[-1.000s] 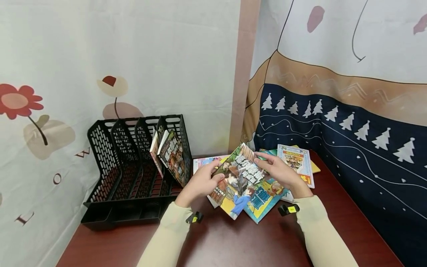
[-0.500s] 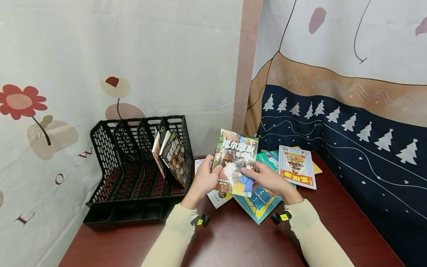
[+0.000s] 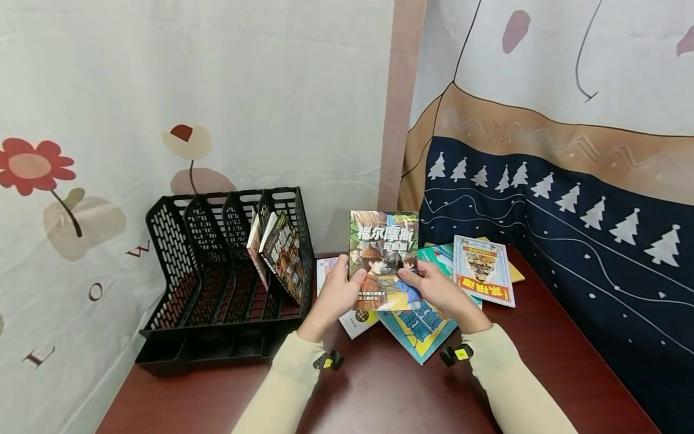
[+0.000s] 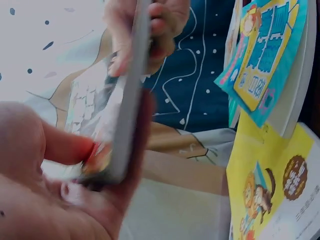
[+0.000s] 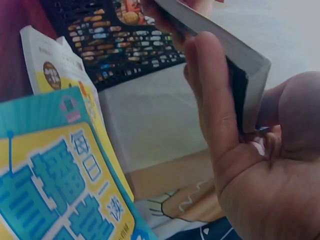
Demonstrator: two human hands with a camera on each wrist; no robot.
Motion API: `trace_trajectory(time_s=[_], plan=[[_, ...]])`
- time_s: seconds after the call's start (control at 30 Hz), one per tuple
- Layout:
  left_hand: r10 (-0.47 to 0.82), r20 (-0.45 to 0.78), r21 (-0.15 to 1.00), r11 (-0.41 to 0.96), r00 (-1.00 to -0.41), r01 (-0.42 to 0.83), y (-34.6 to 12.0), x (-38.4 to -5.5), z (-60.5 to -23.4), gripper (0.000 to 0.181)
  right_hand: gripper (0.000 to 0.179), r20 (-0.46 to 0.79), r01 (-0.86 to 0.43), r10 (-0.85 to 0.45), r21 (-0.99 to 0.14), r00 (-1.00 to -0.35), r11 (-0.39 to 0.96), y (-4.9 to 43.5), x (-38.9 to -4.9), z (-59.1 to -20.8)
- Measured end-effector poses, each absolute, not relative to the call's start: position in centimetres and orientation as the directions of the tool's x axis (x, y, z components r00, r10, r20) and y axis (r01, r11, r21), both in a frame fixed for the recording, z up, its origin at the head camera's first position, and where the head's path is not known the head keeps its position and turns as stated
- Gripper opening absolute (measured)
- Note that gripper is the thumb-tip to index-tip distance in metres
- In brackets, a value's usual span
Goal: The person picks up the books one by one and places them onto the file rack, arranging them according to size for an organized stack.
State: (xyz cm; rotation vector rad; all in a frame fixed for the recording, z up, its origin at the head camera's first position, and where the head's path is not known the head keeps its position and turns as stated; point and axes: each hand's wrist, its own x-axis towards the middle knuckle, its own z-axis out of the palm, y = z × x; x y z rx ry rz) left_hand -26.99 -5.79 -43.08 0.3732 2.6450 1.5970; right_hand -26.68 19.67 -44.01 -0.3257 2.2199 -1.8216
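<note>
A paperback book point(image 3: 382, 259) with an illustrated cover and large white lettering is held up above the table, its cover facing the head camera. My left hand point(image 3: 337, 298) grips its lower left side, thumb on the cover. On the lower right side my right hand point(image 3: 441, 295) pinches it the same way, fingers behind. In the left wrist view the book point(image 4: 131, 100) appears edge-on between thumb and fingers. The right wrist view shows its page edges point(image 5: 225, 37) likewise. Beneath it lie a blue and yellow book point(image 3: 420, 328) and a white and yellow book point(image 3: 358, 322).
A black file rack point(image 3: 217, 259) with several slots stands on the left, two books point(image 3: 282, 256) leaning in its right part. Behind my right hand lie a white-bordered book point(image 3: 484, 271) and a green book point(image 3: 436, 258) on the red-brown table point(image 3: 390, 398). Printed curtains hang behind.
The tilted book has been raised and turned upright, its cover now square to the head camera. My right hand has shifted from its upper edge to its lower right side.
</note>
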Motion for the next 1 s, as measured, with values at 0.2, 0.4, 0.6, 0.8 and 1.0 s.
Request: trace_trajectory(time_s=[0.2,0.4,0.6,0.8,1.0], plan=[[0.288,0.052,0.883,0.434,-0.956,0.178,-6.7,-27.2,-42.5,0.089,0.026,-0.042,-0.067,-0.352,-0.954,-0.935,0.291,20.6,-27.0,-44.1],[0.24,0.129,0.906,0.366,-0.962,0.213,-8.3,-27.7,-41.8,0.084,0.026,-0.035,-0.136,-0.422,-0.919,-0.906,0.37,20.6,-27.0,-44.2],[0.286,0.144,0.893,0.374,-0.947,0.249,-9.3,-27.7,-41.4,0.082,0.027,-0.047,-0.156,-0.437,-0.895,-0.898,0.418,20.5,-27.1,-44.5],[0.319,0.203,0.837,0.434,-0.926,0.333,-9.4,-27.4,-41.1,0.079,0.032,-0.094,-0.122,-0.458,-0.899,-0.884,0.421,20.6,-27.0,-44.7],[0.292,0.362,0.777,0.43,-0.886,0.459,-9.3,-27.3,-40.8,0.025,0.055,-0.156,-0.092,-0.498,-0.895,-0.853,0.437,20.3,-26.9,-44.7]])
